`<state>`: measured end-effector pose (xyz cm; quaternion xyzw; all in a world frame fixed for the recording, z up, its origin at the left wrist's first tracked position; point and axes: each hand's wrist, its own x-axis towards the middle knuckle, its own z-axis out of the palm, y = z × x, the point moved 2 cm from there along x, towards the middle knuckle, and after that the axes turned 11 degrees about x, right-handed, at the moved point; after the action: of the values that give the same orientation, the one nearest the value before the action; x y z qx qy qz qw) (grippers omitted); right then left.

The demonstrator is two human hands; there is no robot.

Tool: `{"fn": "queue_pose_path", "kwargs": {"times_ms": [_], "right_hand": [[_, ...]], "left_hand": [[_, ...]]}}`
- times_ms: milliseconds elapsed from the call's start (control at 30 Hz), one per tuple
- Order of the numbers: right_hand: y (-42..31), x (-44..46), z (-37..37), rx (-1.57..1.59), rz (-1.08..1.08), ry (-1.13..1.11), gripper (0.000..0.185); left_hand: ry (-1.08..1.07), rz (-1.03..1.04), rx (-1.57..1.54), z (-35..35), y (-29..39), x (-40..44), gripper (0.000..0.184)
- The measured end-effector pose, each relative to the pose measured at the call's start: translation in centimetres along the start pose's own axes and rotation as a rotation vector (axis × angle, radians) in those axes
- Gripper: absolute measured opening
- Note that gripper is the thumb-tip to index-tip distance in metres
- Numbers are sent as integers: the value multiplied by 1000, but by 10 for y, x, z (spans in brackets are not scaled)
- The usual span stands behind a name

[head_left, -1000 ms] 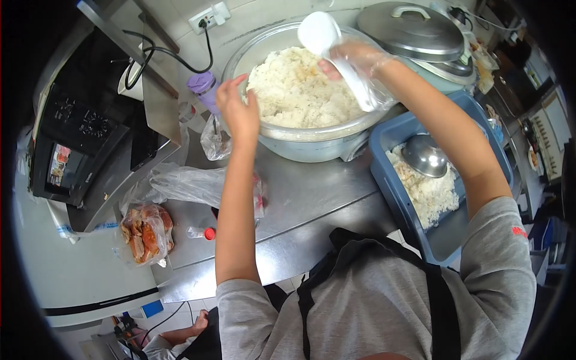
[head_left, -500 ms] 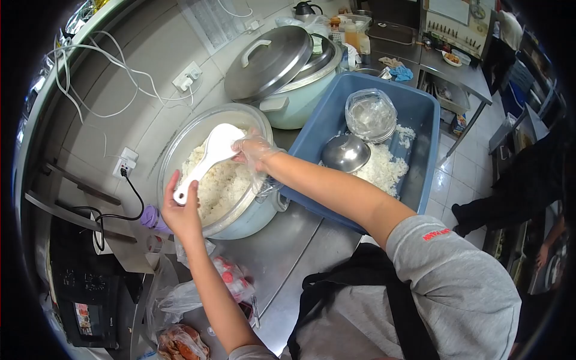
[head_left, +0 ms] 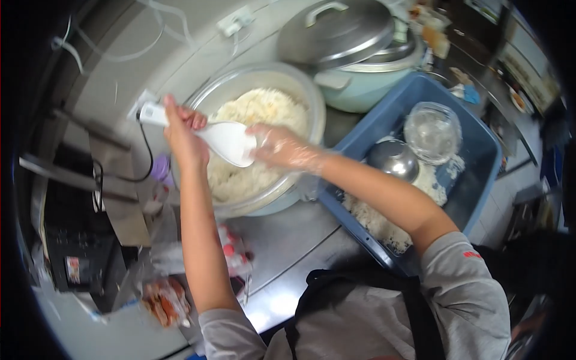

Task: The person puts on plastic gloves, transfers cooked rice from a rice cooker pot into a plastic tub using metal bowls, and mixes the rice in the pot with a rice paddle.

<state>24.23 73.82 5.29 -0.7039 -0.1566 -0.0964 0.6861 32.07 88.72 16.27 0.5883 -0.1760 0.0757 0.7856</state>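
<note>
A white rice paddle (head_left: 231, 141) lies across the near-left part of a round pot (head_left: 317, 114) of white rice (head_left: 261, 108). My left hand (head_left: 185, 129) is wrapped round the paddle's handle, which sticks out to the upper left. At the broad end of the paddle is my right hand (head_left: 279, 146), in a clear plastic glove, its fingers pressed to the blade's edge and blurred by motion. Right of the pot stands a blue tub (head_left: 480, 198) with rice, a metal bowl (head_left: 393, 161) and a clear round container (head_left: 432, 133) in it.
A second pot (head_left: 366, 87) with a metal lid (head_left: 336, 33) stands behind. Left are a dark appliance (head_left: 78, 240), a purple cup (head_left: 161, 168) and a black cable. Bagged food (head_left: 167, 302) and plastic bags lie on the steel counter (head_left: 288, 231).
The paddle has passed from my right hand to my left hand's grip on its handle, and its blade now points right. My right hand has moved down to the blade. The view has shifted.
</note>
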Motion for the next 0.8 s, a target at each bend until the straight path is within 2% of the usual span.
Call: {"fn": "queue_pose_path", "kwargs": {"times_ms": [67,133,200,267,333,400,433,467,500,533,567,600,633,733,800], "right_hand": [[-5,8,-28,-360,-163,66,35],[-20,13,-65,-385,-18,143,28],[-5,27,-92,-246,53,217,23],[4,32,-89,-210,56,233,22],[6,39,-93,-199,54,244,20],[13,42,-91,-382,-53,266,18],[8,42,-91,-308,54,312,17],[8,43,-89,-296,62,280,17],[9,44,-90,-351,96,311,16],[10,45,-91,-411,128,348,16],[10,48,-91,-414,129,340,16],[9,46,-90,-528,31,336,16],[8,43,-88,-636,-67,322,16],[12,46,-88,-638,-121,280,18],[13,44,-89,-641,-54,279,19]], "left_hand": [[81,-1,126,3,1,-2,45],[101,-32,261,0,-10,-2,45],[81,-66,380,3,-21,4,46],[-80,-163,217,16,-37,11,47],[-120,-195,206,40,-46,20,46],[-148,-257,204,60,-70,19,43],[-143,-284,209,68,-84,17,41],[-206,-316,225,71,-110,6,38],[-317,-387,247,76,-122,-8,33],[-294,-394,245,73,-117,-14,33],[-403,-330,269,76,-112,-16,33],[-514,-277,288,79,-109,-22,33],[-501,-293,280,74,-105,-29,33],[-562,-204,473,56,-89,-40,36],[-578,-135,646,46,-83,-54,39]]}}
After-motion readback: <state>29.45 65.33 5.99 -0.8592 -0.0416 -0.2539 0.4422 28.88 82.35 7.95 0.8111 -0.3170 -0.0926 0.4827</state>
